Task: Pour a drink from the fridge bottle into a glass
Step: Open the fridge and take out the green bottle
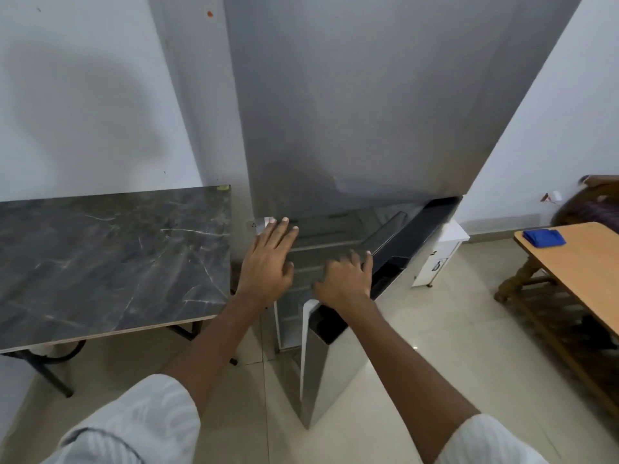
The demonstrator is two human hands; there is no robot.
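A tall grey fridge (351, 112) stands in front of me with its upper door closed. Its lower door (330, 380) is swung partly open toward me, and pale shelves (321, 242) show inside. My right hand (346, 279) grips the top edge of the lower door, fingers curled over it. My left hand (268, 262) is spread flat with fingers apart at the left side of the opening, holding nothing. No bottle or glass is in view.
A dark marble-patterned table (100, 256) on black legs stands close on the left of the fridge. A wooden table (576, 262) with a blue cloth (544, 236) is on the right. A small white cabinet (438, 262) sits behind the open door. The floor is pale tile.
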